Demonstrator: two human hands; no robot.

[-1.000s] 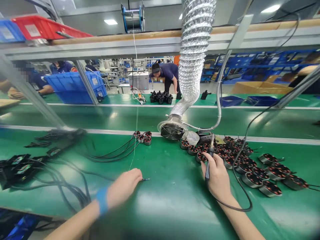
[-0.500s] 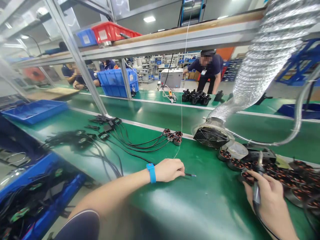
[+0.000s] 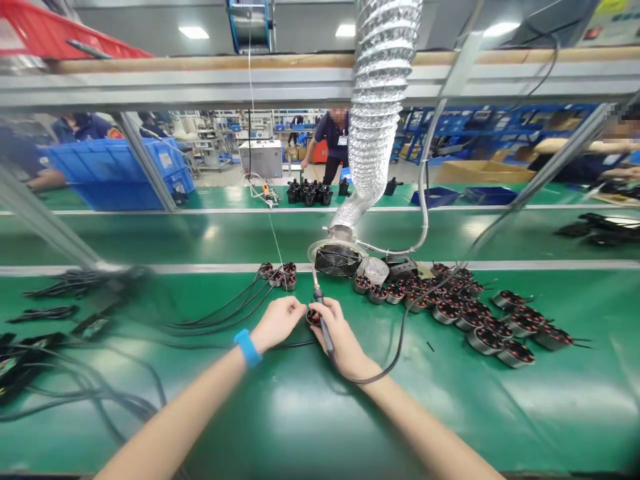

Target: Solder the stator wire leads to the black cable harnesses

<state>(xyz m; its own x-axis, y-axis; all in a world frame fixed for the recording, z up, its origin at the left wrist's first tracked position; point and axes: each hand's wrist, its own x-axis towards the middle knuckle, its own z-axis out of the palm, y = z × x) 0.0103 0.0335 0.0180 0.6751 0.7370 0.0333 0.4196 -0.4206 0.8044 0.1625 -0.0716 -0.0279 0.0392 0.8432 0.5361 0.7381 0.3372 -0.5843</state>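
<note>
My right hand [image 3: 340,337] is closed round a soldering iron [image 3: 323,323], whose tip points up and away from me. Its black cord [image 3: 395,347] loops off to the right. My left hand [image 3: 280,319], with a blue wristband [image 3: 247,347], is pinched shut just left of it. A thin solder wire [image 3: 277,250] comes down from a spool [image 3: 250,23] overhead to those fingers. Between the two hands a small round motor [image 3: 313,316] with red windings rests on the green bench. A black cable [image 3: 293,345] runs under both hands.
A silver extraction duct [image 3: 375,133] ends in a fan inlet [image 3: 337,260] just beyond my hands. Several motors [image 3: 475,320] lie to the right, and a few wired motors [image 3: 277,275] sit ahead. Black cables [image 3: 50,333] spread on the left. People work across the line.
My view swung back from the left to straight ahead. Both hands came together at the bench's middle, the right bringing the soldering iron in from the motor pile, with a motor now between them.
</note>
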